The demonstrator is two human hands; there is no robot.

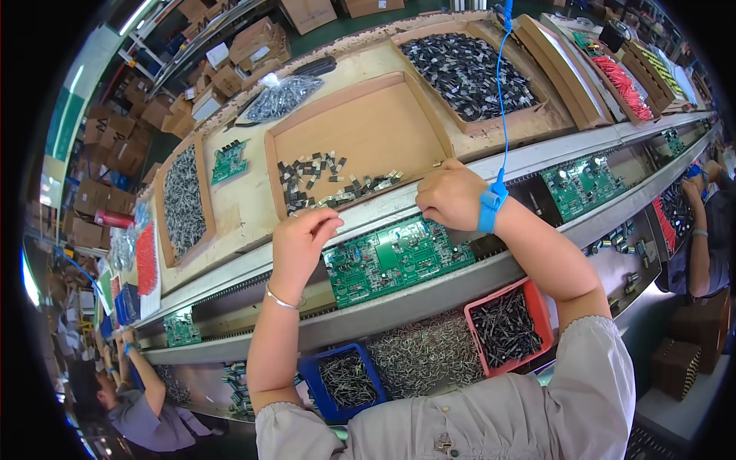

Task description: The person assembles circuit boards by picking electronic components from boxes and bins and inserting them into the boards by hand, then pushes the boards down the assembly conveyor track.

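Hands meet over a green circuit board (395,259) that lies flat in the rail of a long assembly line, directly in front of the person. The left hand (301,241) hangs above the board's left end with its fingertips drawn together as if pinching something tiny, but whatever sits between them is too small to make out. The right hand (452,194) rests curled at the board's far edge, against the lip of the shelf; its fingers fold under and away from view, so I cannot tell whether it grips anything. A blue wrist strap (491,201) rings that wrist, and its coiled blue cord (502,92) climbs out of the top of the picture. Just beyond the hands, a shallow cardboard tray (360,126) holds a scatter of small dark parts (330,180) along its near side. Nearer the person, below the rail, a red bin (506,326) and a blue bin (345,379) hold thin metal pieces, the blue one partly cut off by the person's grey sleeve. A second green board (581,184) waits farther right on the line. Co-workers at both edges are bent and blurred by the lens.
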